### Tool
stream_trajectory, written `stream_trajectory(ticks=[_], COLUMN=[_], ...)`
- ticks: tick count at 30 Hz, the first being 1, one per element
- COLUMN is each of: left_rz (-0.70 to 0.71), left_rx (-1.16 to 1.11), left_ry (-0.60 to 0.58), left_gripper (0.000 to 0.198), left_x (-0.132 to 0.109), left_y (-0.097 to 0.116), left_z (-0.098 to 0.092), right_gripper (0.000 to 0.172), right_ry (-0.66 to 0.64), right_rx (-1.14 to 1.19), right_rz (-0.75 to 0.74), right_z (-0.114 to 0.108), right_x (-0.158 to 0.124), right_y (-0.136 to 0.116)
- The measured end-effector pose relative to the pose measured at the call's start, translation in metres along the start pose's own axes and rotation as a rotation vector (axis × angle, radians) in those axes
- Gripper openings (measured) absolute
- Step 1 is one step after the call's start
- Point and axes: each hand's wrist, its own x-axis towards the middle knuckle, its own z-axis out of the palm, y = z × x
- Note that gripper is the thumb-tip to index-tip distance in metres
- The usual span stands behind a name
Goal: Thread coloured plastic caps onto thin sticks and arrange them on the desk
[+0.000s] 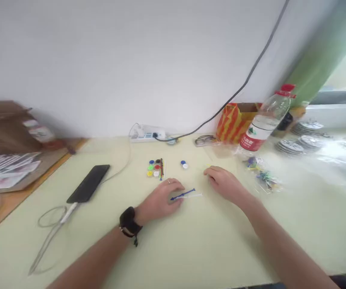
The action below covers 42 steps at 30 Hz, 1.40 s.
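My left hand [162, 198] is closed, thumb and fingers around the ends of a thin blue plastic strip with an arrow-like tip [185, 194] and a thin white strip [195, 195]. My right hand [222, 182] rests low over the table, fingers curled together. A speck of yellow [208, 165] shows beside its fingertips; what the fingers hold is hidden. Between and beyond the hands lie a blue disc [183, 162] and a white disc [185, 166]. Farther left, coloured discs [157, 167] sit in rows beside several thin strips [161, 168].
At left, a black phone [89, 184] lies with a cable. A power strip [147, 134] stands against the wall. At right are a large water bottle [264, 120], a red-yellow bag [233, 123], clear bags of coloured pieces [264, 176] and stacked round plates [290, 147].
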Motion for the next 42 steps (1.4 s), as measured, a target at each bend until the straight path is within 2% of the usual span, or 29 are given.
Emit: stream_trajectory(ticks=[2, 5, 8, 12, 17, 23, 28, 32, 36, 42], left_rz=[0.014, 0.025, 0.031, 0.022, 0.023, 0.034, 0.028, 0.040, 0.060, 0.063], left_rx=[0.004, 0.027, 0.059, 0.090, 0.110, 0.079, 0.099, 0.114, 0.115, 0.076], left_ry=[0.013, 0.031, 0.044, 0.057, 0.069, 0.032, -0.002, -0.046, -0.063, -0.077], left_gripper=[0.021, 0.017, 0.017, 0.018, 0.012, 0.004, 0.025, 0.023, 0.026, 0.011], left_x=[0.002, 0.004, 0.004, 0.004, 0.004, 0.004, 0.004, 0.004, 0.004, 0.005], left_y=[-0.003, -0.006, -0.008, -0.009, -0.009, -0.004, -0.001, 0.003, 0.006, 0.007], left_z=[-0.001, -0.001, 0.001, 0.003, 0.003, 0.004, 0.005, 0.005, 0.005, 0.008], right_gripper=[0.025, 0.022, 0.019, 0.019, 0.021, 0.023, 0.025, 0.027, 0.027, 0.020], right_ry=[0.059, 0.076, -0.001, -0.063, -0.078, -0.058, -0.003, -0.025, -0.024, 0.043], right_rx=[-0.007, 0.038, 0.116, 0.180, 0.203, 0.114, 0.027, 0.010, -0.011, -0.068], right_rz=[-0.028, -0.116, -0.230, -0.255, -0.162, -0.101, -0.093, -0.152, -0.131, -0.044], right_z=[0.001, 0.004, 0.011, 0.019, 0.022, 0.019, 0.018, 0.018, 0.020, 0.019], right_x=[0.002, 0.002, 0.000, -0.002, 0.001, 0.001, 0.000, -0.001, -0.001, 0.003], right_y=[-0.006, -0.022, -0.043, -0.056, -0.048, -0.039, -0.038, -0.043, -0.043, -0.034])
